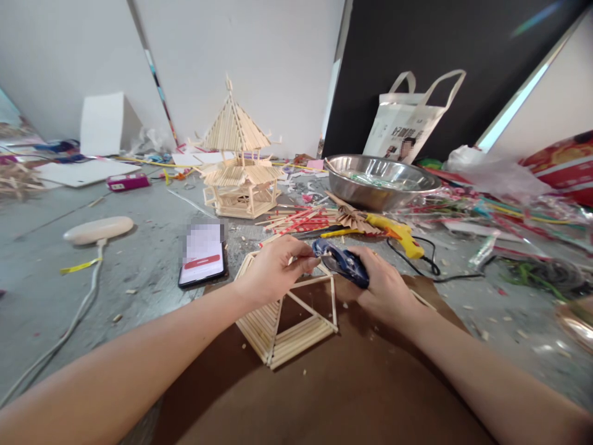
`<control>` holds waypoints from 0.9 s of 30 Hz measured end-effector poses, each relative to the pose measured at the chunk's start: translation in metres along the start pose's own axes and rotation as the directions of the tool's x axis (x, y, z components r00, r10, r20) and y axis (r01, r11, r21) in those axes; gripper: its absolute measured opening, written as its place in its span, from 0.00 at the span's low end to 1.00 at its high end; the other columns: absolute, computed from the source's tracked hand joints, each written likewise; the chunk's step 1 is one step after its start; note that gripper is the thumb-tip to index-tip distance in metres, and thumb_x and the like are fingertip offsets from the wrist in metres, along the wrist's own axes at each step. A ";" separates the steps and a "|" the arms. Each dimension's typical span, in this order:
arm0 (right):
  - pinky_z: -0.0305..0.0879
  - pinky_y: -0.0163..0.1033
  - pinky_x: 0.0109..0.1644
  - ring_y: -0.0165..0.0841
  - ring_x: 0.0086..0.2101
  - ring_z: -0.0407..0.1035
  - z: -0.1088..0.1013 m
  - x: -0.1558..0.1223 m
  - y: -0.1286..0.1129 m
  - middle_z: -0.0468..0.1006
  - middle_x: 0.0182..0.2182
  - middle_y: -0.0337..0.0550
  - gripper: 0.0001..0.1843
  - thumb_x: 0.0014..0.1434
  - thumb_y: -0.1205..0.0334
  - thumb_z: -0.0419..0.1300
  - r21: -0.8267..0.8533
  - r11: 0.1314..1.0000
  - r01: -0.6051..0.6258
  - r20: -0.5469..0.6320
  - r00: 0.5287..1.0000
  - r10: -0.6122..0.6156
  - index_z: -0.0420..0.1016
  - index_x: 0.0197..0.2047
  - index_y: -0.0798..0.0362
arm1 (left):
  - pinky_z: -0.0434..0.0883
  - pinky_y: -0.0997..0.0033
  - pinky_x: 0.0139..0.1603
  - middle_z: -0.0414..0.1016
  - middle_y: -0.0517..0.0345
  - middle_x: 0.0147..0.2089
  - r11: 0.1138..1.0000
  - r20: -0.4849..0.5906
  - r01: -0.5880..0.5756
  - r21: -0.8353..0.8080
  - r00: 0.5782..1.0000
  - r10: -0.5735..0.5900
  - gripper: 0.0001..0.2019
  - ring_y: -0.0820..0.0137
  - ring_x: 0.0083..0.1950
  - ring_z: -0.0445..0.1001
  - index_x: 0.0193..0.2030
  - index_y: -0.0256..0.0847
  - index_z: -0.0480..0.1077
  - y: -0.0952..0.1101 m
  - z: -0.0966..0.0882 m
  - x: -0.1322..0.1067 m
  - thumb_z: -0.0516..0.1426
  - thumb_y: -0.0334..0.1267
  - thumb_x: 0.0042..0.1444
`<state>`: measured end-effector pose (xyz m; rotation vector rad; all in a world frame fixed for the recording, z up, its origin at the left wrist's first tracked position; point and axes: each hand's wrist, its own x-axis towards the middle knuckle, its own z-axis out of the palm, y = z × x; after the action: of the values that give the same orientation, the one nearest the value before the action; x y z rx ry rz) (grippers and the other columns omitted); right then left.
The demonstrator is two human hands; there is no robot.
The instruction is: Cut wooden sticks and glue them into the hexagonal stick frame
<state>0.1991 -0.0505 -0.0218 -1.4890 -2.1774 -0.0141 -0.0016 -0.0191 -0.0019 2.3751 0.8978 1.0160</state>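
My right hand [382,278] is wrapped round a blue-handled hand cutter [343,262], its jaws pointing left. At those jaws the fingers of my left hand [278,266] pinch a short pale wooden stick, mostly hidden by the fingertips. Just below both hands lies a partly covered pyramid-shaped roof frame [301,340] of thin wooden sticks. Its left and front faces carry rows of sticks, while the right part shows open gaps. The roof frame rests on a brown board [287,408], and my left hand and wrist cover its upper left part.
A stick pagoda [241,167] stands behind. A phone [202,256] lies left, near a white lamp-like object on a cable [99,230]. Red-and-pale sticks [306,219], a yellow glue gun [401,235] with black cord, a steel basin [380,185] and a white bag [398,120] are beyond.
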 end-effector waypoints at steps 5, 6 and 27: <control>0.59 0.40 0.40 0.37 0.38 0.64 -0.002 0.000 0.000 0.68 0.37 0.47 0.20 0.45 0.60 0.53 -0.012 1.000 -0.017 0.044 0.999 0.017 0.57 0.43 0.54 | 0.61 0.77 0.31 0.67 0.61 0.24 1.000 -0.003 0.001 0.012 1.000 -0.001 0.11 0.77 0.29 0.65 0.25 0.36 0.66 0.001 -0.001 0.000 0.49 0.39 0.51; 0.59 0.40 0.39 0.37 0.37 0.64 -0.003 0.001 0.000 0.69 0.37 0.47 0.20 0.45 0.60 0.53 -0.018 1.000 -0.022 0.053 0.998 0.023 0.58 0.43 0.54 | 0.61 0.77 0.31 0.67 0.61 0.24 1.000 0.001 0.004 0.013 1.000 -0.004 0.11 0.77 0.29 0.65 0.24 0.37 0.66 0.001 -0.001 0.000 0.49 0.39 0.51; 0.52 0.34 0.26 0.33 0.26 0.65 -0.012 0.003 -0.004 0.70 0.23 0.39 0.11 0.40 0.65 0.52 -0.285 0.949 -0.138 0.148 0.971 0.185 0.61 0.32 0.51 | 0.60 0.75 0.31 0.65 0.62 0.24 0.995 0.030 0.103 0.017 0.994 -0.103 0.09 0.76 0.29 0.64 0.22 0.37 0.65 0.006 0.003 -0.001 0.50 0.36 0.50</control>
<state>0.1992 -0.0530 -0.0095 -1.8847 -2.2513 -0.1393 0.0024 -0.0248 -0.0007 2.3239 1.0087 0.9330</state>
